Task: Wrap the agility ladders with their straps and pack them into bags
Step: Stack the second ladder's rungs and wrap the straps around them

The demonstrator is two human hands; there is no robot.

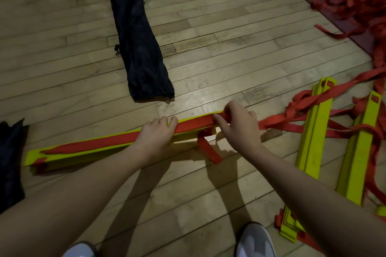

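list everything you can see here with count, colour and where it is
rung bundle: one, yellow with a red strap along it, on the floor in front of the person
red strap: one, red, running right from the bundle's end
bag: one, black, on the floor beyond the bundle
second bag: one, black, left edge, partly out of view
loose rungs: several, yellow, on the right
strap pile: one, red, far right
floor: wooden
shoes: two, white, bottom edge
left hand: grips the bundle
right hand: pinches the strap
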